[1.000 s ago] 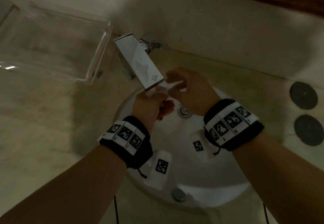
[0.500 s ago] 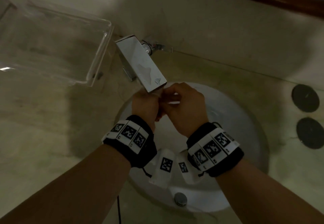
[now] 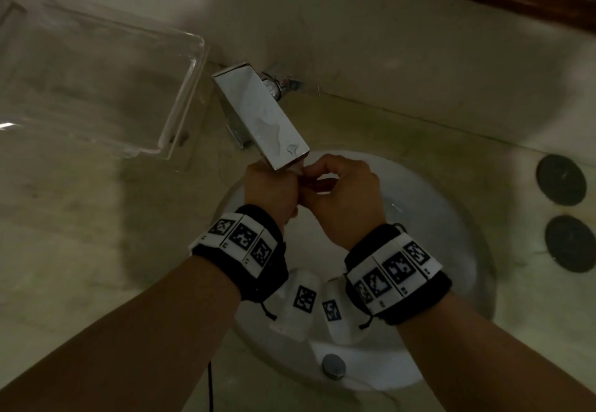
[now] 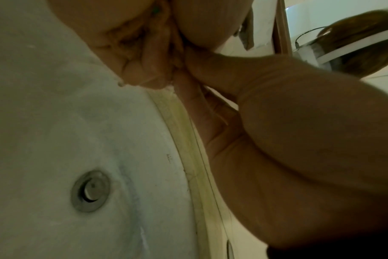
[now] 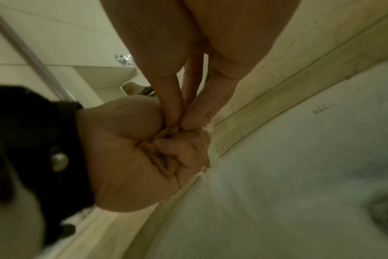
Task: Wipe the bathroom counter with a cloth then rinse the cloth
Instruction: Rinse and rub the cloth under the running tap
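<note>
Both our hands are meeting right under the outlet end of the chrome faucet (image 3: 263, 118), over the back part of the white sink (image 3: 435, 244). Our left hand (image 3: 269, 190) is curling into a tight fist, and the wrist views are showing a small wad of orange-brown cloth (image 5: 164, 154) bunched inside its fingers, almost fully hidden from above. Our right hand (image 3: 343, 199) is bending its fingers (image 5: 173, 103) down and pinching the upper edge of that same wad, so the two hands are touching knuckle to fingertip. White foam or droplets are clinging to the fist's lower edge; we cannot tell whether water is running. The faucet's spout is overhanging and partly covering the left fist in the head view. Below the hands, the drain (image 4: 90, 191) is sitting in the basin floor, and an overflow cap (image 3: 333, 366) is showing at the sink's near edge. On the counter (image 3: 80, 250), a clear rectangular tray (image 3: 180, 105) is lying toward the back left corner, just beside the faucet base, and two dark round discs (image 3: 561, 179) are lying near the right edge, well apart from the hands.
</note>
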